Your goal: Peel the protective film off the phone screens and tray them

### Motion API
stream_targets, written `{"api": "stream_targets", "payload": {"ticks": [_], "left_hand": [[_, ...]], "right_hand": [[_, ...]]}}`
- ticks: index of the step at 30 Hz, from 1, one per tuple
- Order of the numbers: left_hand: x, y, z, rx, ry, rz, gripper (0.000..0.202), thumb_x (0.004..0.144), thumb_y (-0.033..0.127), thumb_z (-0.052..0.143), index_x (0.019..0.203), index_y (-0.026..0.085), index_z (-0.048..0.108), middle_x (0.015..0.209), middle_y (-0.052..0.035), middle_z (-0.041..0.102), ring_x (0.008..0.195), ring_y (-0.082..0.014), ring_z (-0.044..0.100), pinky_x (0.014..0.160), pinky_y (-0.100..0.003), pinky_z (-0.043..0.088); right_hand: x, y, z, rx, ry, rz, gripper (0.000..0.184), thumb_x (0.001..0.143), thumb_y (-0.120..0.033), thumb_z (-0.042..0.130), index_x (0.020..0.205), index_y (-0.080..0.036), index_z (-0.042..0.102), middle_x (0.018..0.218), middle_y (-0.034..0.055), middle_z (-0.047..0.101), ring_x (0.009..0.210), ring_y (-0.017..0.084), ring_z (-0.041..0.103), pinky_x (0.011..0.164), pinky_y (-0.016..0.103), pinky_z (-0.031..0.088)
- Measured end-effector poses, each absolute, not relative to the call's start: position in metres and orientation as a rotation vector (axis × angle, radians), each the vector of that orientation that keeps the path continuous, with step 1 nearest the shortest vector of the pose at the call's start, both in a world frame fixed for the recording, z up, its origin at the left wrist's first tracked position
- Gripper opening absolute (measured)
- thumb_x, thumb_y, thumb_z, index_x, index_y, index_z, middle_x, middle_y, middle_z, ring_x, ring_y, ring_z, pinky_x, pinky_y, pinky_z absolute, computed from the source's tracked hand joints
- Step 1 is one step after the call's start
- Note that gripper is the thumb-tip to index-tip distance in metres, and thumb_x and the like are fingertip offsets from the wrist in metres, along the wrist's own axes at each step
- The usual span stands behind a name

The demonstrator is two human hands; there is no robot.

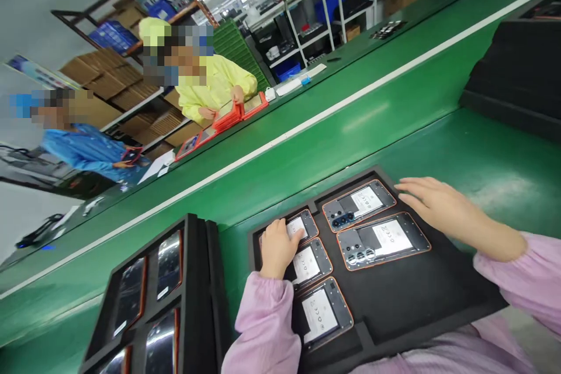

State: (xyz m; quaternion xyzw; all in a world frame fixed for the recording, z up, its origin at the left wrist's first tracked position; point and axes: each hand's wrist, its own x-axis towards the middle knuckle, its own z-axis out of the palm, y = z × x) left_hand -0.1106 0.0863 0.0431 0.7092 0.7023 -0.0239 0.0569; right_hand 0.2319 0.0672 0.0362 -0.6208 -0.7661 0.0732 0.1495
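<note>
A black foam tray [421, 286] lies in front of me on the green bench, holding several phone back covers with orange rims and white stickers. My left hand [277, 245] rests with curled fingers on the top-left cover [300, 223]. My right hand [432, 201] lies flat, fingers stretched out, at the tray's right edge beside the upper right cover [359, 203]. Below that cover sits another [383, 239]. Two more covers [309, 263] [324, 312] lie in the left column. Both my sleeves are pink.
A second black tray [193, 280] with glossy phones stands at lower left. A green conveyor belt [307, 146] with a white line runs beyond. Black trays [517, 76] are stacked at right. Across the belt, a person in yellow [210, 85] and one in blue [87, 149] work.
</note>
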Motion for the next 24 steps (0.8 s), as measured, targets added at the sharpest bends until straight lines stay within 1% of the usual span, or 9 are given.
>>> {"api": "stream_targets", "payload": {"ticks": [3,7,10,12,14,17,20,22,24], "left_hand": [[-0.105,0.087,0.048,2.113,2.162,-0.140,0.037,0.088,0.039,0.053,0.105,0.008,0.064,0.108,-0.0186,0.066,0.108,-0.0325,0.058,0.091,-0.042,0.046],[-0.106,0.084,0.052,2.060,2.206,-0.142,0.037,0.090,0.044,0.051,0.102,0.012,0.066,0.110,-0.0164,0.065,0.110,-0.0305,0.055,0.090,-0.040,0.045],[-0.107,0.082,0.052,2.023,2.212,-0.116,0.041,0.089,0.050,0.052,0.101,0.013,0.065,0.109,-0.0150,0.066,0.110,-0.0287,0.057,0.089,-0.037,0.044],[-0.110,0.082,0.055,1.994,2.201,-0.100,0.042,0.087,0.054,0.053,0.099,0.015,0.065,0.102,-0.0123,0.069,0.103,-0.0269,0.061,0.087,-0.034,0.044],[-0.113,0.082,0.062,1.966,2.196,-0.080,0.041,0.087,0.055,0.053,0.098,0.018,0.066,0.095,-0.0093,0.072,0.096,-0.0253,0.065,0.083,-0.033,0.045],[-0.121,0.078,0.078,1.936,2.232,-0.030,0.040,0.092,0.054,0.044,0.099,0.021,0.065,0.099,-0.0080,0.072,0.097,-0.0254,0.066,0.079,-0.032,0.045],[-0.125,0.066,0.087,1.929,2.218,-0.013,0.041,0.096,0.052,0.036,0.101,0.023,0.065,0.101,-0.0057,0.072,0.098,-0.0244,0.066,0.078,-0.032,0.046],[-0.123,0.055,0.085,1.951,2.144,-0.046,0.037,0.094,0.052,0.041,0.098,0.024,0.066,0.098,-0.0039,0.073,0.095,-0.0230,0.067,0.077,-0.031,0.047],[-0.118,0.043,0.076,1.987,2.059,-0.103,0.034,0.090,0.051,0.050,0.094,0.021,0.067,0.100,-0.0055,0.072,0.097,-0.0238,0.066,0.079,-0.031,0.047]], "right_hand": [[0.191,0.097,0.042,-1.707,-2.334,0.185,0.035,0.093,-0.029,0.036,0.103,-0.021,0.069,0.110,0.0066,0.069,0.104,0.023,0.061,0.086,0.038,0.046],[0.136,0.112,0.033,-1.715,-2.426,0.057,0.024,0.091,-0.028,0.050,0.096,-0.013,0.067,0.098,0.0128,0.069,0.096,0.027,0.061,0.081,0.040,0.044],[0.121,0.113,0.024,-1.721,-2.440,-0.031,0.026,0.090,-0.032,0.053,0.089,-0.009,0.066,0.091,0.0173,0.067,0.094,0.031,0.061,0.078,0.042,0.044],[0.122,0.116,0.021,-1.716,-2.441,-0.046,0.031,0.089,-0.037,0.052,0.082,-0.010,0.066,0.084,0.0183,0.067,0.088,0.032,0.062,0.073,0.040,0.044],[0.127,0.120,0.023,-1.705,-2.436,-0.035,0.036,0.088,-0.043,0.049,0.073,-0.014,0.064,0.077,0.0155,0.067,0.080,0.030,0.064,0.067,0.037,0.045],[0.139,0.123,0.031,-1.703,-2.383,-0.004,0.046,0.088,-0.053,0.041,0.064,-0.019,0.060,0.075,0.0109,0.065,0.067,0.026,0.063,0.053,0.032,0.041],[0.153,0.114,0.042,-1.725,-2.301,0.060,0.056,0.090,-0.061,0.029,0.063,-0.021,0.057,0.075,0.0085,0.065,0.051,0.021,0.059,0.041,0.030,0.035],[0.160,0.100,0.044,-1.720,-2.285,0.130,0.059,0.090,-0.064,0.025,0.060,-0.022,0.054,0.066,0.0054,0.062,0.043,0.019,0.056,0.038,0.029,0.035],[0.163,0.084,0.039,-1.695,-2.302,0.179,0.060,0.089,-0.065,0.023,0.055,-0.023,0.050,0.057,0.0037,0.058,0.041,0.019,0.056,0.038,0.029,0.038]]}}
